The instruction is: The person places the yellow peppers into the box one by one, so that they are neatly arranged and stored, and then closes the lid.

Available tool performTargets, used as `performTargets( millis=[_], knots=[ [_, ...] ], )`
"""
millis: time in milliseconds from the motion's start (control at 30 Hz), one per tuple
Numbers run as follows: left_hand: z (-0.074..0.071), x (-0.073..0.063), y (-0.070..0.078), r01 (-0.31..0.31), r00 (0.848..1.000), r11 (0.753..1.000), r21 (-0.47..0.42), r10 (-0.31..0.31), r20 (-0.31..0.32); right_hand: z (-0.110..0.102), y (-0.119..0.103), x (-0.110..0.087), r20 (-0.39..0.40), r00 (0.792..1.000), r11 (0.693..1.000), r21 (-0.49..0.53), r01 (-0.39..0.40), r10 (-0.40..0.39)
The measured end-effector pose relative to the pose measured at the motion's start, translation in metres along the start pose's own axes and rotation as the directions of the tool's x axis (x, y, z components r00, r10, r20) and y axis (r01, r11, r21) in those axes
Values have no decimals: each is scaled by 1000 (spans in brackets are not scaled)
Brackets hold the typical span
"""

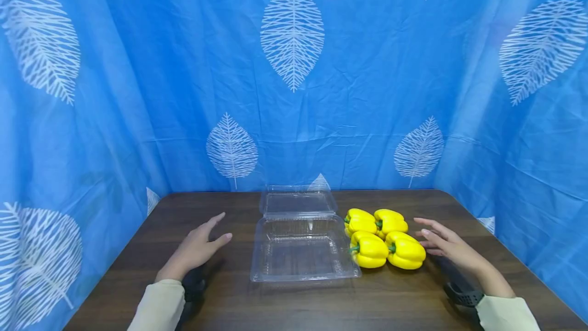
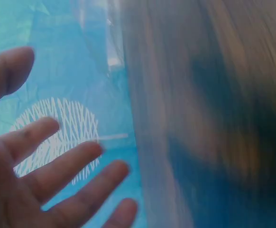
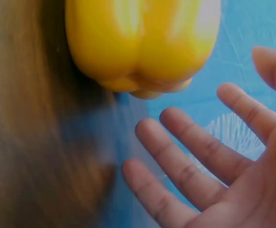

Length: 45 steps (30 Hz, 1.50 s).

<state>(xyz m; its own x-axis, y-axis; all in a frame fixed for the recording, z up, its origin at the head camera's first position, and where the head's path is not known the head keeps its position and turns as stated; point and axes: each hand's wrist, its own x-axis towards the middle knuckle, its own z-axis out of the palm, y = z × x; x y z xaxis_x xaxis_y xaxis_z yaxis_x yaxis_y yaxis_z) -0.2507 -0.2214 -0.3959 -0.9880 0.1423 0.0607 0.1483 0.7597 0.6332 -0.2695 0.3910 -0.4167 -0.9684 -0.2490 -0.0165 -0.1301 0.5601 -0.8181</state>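
Four is beyond a small count, so several yellow bell peppers (image 1: 369, 250) sit grouped in two rows on the table, right of a clear plastic clamshell box (image 1: 303, 276). The box lies with its lid (image 1: 298, 202) folded back, and its base holds nothing. My right hand (image 1: 452, 249) hovers just right of the peppers, fingers spread and apart from them. In the right wrist view one pepper (image 3: 142, 42) fills the top, beyond the fingertips (image 3: 150, 130). Left of the box, my left hand (image 1: 195, 249) is held over the table with relaxed fingers, holding nothing.
The dark wooden table (image 1: 220, 300) reaches back to a blue curtain (image 1: 349, 106) with white leaf prints, which also hangs along both sides. A dark band (image 1: 461, 295) circles the right wrist.
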Motion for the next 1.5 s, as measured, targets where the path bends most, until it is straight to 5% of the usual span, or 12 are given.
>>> performTargets(
  millis=[133, 333, 633, 900, 1167, 1500],
  knots=[
    [4, 1, 2, -4, 995, 987, -158, 20, 100, 0, 10, -2, 18, 1000, 985, 172, -17, 14],
    [10, 5, 0, -5, 984, 949, -314, 61, 170, -2, 22, 1, 31, 998, 947, 321, 35, -48],
    [21, 10, -8, 43, 969, 880, -473, 78, 232, -2, 31, -1, 116, 974, 840, 532, 107, -197],
    [36, 15, -4, 15, 971, 846, -533, 116, 211, 5, 30, 1, 59, 987, 891, 440, 111, -152],
    [45, 19, -4, 11, 974, 823, -568, 120, 192, 8, 26, 2, 93, 986, 938, 330, 100, -138],
    [51, 25, -8, 24, 939, 693, -721, 232, 254, 12, 28, 3, 155, 976, 946, 308, 98, -152]
  ],
)
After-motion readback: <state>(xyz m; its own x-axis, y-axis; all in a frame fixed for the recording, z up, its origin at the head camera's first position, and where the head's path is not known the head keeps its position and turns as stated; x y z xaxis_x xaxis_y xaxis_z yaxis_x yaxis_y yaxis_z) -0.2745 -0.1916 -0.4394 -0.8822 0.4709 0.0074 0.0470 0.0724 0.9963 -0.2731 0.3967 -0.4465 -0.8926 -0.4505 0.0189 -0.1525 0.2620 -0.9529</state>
